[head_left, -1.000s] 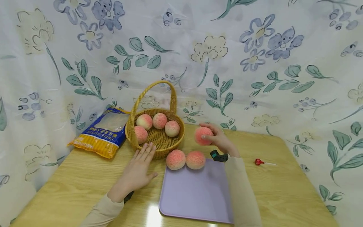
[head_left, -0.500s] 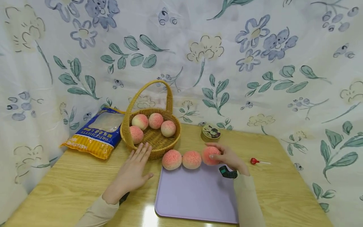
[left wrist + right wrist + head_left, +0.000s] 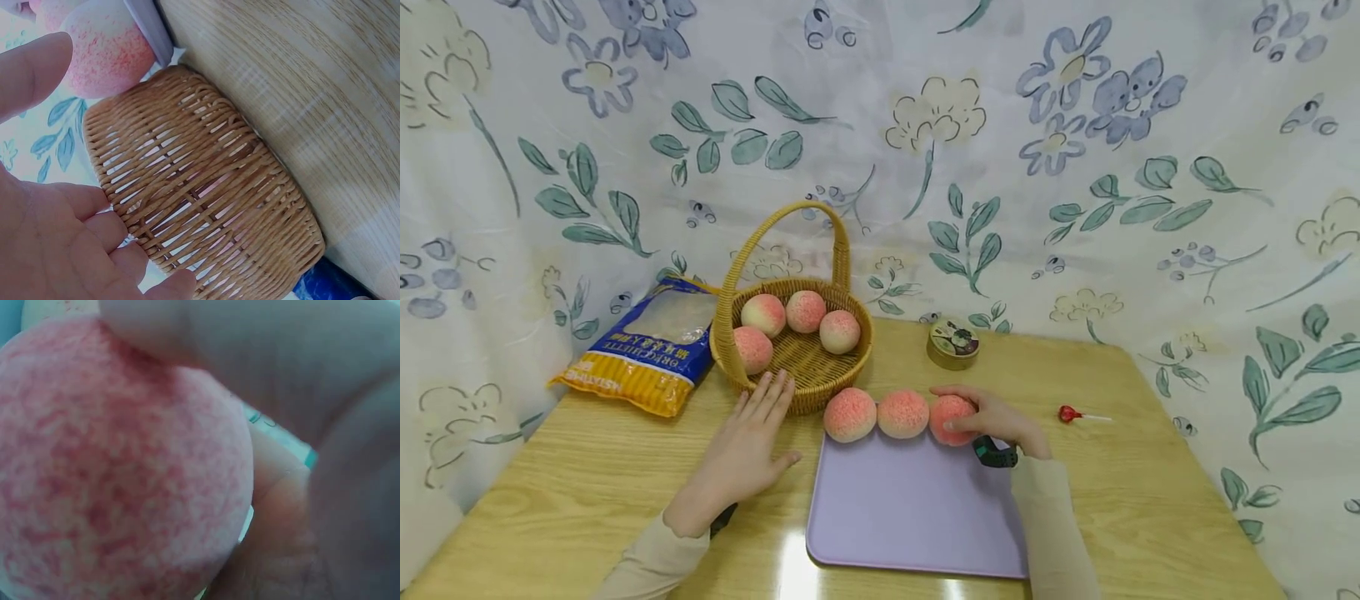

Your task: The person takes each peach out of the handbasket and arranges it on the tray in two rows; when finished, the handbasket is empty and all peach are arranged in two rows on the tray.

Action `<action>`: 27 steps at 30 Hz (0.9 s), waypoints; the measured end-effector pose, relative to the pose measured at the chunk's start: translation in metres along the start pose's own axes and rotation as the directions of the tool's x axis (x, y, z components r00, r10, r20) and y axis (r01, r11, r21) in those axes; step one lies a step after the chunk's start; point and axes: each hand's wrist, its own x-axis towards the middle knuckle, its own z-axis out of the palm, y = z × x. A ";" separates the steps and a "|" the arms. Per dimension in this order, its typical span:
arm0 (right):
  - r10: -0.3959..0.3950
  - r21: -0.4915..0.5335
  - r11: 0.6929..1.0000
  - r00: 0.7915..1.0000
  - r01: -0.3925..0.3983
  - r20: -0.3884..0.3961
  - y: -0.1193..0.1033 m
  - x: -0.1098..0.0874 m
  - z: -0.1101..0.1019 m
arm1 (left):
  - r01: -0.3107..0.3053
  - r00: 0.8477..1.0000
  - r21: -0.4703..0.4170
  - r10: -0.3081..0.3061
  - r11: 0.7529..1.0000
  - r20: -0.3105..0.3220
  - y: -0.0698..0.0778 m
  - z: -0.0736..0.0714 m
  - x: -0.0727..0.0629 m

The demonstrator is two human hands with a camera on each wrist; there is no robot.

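Observation:
My right hand (image 3: 996,417) grips a pink artificial peach (image 3: 950,419) at the back of the lilac tray (image 3: 917,517); in the right wrist view the peach (image 3: 119,469) fills much of the frame, thumb and fingers around it. Left of it, in a row along the tray's back edge, sit a middle peach (image 3: 903,414) and a left peach (image 3: 850,415). My left hand (image 3: 737,458) lies with straight fingers, its fingertips at the front rim of the wicker basket (image 3: 808,396). Several peaches rest inside the basket. Its woven side (image 3: 200,181) shows in the left wrist view.
A blue and yellow pasta bag (image 3: 647,350) lies left of the basket. Behind the tray stands a round tin (image 3: 953,344). A red lollipop (image 3: 1070,413) lies to the right. A floral cloth (image 3: 925,150) hangs behind the table.
My right hand has brought its peach down and forward to the tray's back edge, beside the other two, uncovering the round tin. My left hand stays by the basket; the view has shifted slightly.

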 end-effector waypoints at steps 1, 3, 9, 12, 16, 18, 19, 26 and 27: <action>0.004 0.000 1.000 1.000 -0.004 0.000 -0.001 0.001 0.000 | 0.001 1.000 0.004 -0.001 1.000 0.001 -0.001 -0.001 0.000; 0.006 -0.003 1.000 1.000 -0.006 -0.004 -0.002 0.002 -0.001 | 0.001 1.000 0.011 -0.001 1.000 0.000 -0.002 -0.002 -0.001; -0.005 0.056 0.998 1.000 0.005 -0.010 -0.002 0.000 -0.010 | -0.002 1.000 0.009 0.002 1.000 -0.003 -0.003 -0.002 -0.001; 0.024 0.070 0.997 0.999 -0.021 -0.040 -0.008 -0.003 -0.014 | -0.001 1.000 0.007 0.001 1.000 0.000 -0.002 -0.002 -0.002; 0.005 0.061 0.998 0.997 0.000 -0.083 -0.018 -0.002 -0.018 | -0.001 1.000 0.008 0.001 1.000 -0.002 -0.003 -0.001 -0.001; -0.017 0.060 0.998 0.996 0.022 -0.087 -0.025 0.001 -0.020 | -0.003 1.000 0.009 0.003 1.000 -0.008 -0.003 -0.001 -0.001; -0.028 0.061 0.998 0.996 0.033 -0.089 -0.028 0.003 -0.022 | -0.002 1.000 0.006 0.002 1.000 -0.008 -0.003 -0.002 -0.001; -0.083 0.098 0.991 0.993 0.091 -0.079 -0.059 0.027 -0.026 | -0.005 1.000 -0.006 0.005 1.000 -0.020 -0.002 -0.001 -0.003; -0.092 0.105 0.990 0.993 0.100 -0.072 -0.064 0.031 -0.025 | -0.010 1.000 -0.010 0.010 1.000 -0.025 -0.002 -0.001 -0.003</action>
